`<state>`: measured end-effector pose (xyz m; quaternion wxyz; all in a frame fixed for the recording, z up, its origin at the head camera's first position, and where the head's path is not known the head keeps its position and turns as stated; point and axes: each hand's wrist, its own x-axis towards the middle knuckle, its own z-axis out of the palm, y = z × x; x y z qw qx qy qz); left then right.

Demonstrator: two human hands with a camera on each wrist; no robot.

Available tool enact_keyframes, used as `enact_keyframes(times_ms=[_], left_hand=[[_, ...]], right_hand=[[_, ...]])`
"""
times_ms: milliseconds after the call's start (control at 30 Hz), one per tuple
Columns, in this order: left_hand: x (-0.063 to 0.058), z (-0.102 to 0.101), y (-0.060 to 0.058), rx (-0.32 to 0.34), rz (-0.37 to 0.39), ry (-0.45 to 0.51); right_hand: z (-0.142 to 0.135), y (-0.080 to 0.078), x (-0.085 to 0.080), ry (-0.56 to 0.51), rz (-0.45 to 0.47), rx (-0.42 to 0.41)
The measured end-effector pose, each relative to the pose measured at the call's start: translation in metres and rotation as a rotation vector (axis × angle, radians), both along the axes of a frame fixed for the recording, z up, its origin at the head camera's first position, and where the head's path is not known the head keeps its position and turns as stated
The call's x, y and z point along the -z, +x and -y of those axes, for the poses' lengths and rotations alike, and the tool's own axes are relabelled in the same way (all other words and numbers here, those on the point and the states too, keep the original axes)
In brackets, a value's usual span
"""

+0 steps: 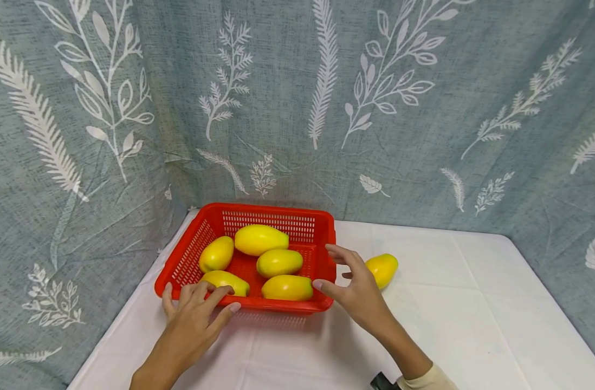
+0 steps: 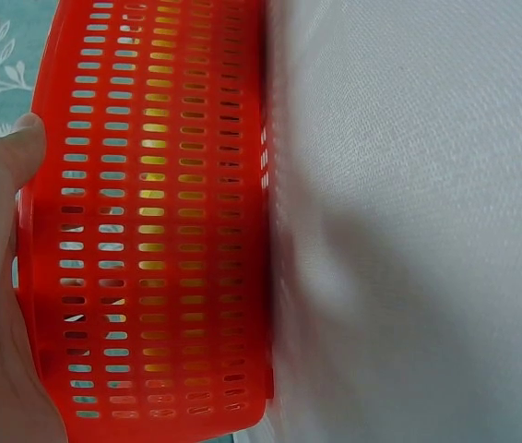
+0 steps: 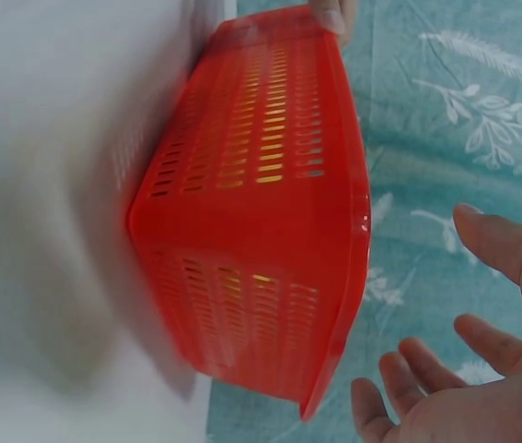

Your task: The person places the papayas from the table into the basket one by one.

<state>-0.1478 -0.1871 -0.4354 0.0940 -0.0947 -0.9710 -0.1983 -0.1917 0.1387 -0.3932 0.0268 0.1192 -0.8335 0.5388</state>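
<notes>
A red plastic basket (image 1: 258, 305) with slotted walls stands on the table and holds several yellow, mango-like fruits (image 1: 260, 239). My left hand (image 1: 190, 325) holds its front rim near the left corner, fingers bent over the edge beside one fruit (image 1: 226, 281). In the left wrist view, the thumb (image 2: 29, 148) lies at the rim. At the basket's right front corner hovers my right hand (image 1: 358, 292), fingers spread and nothing held. The right wrist view shows those fingers (image 3: 496, 341) apart from the rim. Another yellow fruit (image 1: 382, 269) lies on the table just beyond the right hand, partly hidden by it.
A white cloth (image 1: 448, 314) covers the table. Behind it and along both sides hangs a grey-green curtain (image 1: 288, 108) with white leaf prints, close to the basket's back edge. A small black object (image 1: 382, 382) shows by the right sleeve.
</notes>
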Motion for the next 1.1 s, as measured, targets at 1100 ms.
enact_keyframes(times_ms=[1100], left_hand=[[-0.002, -0.001, 0.000, -0.006, 0.014, -0.002]], right_hand=[[-0.049, 0.004, 0.013, 0.029, 0.077, 0.117]])
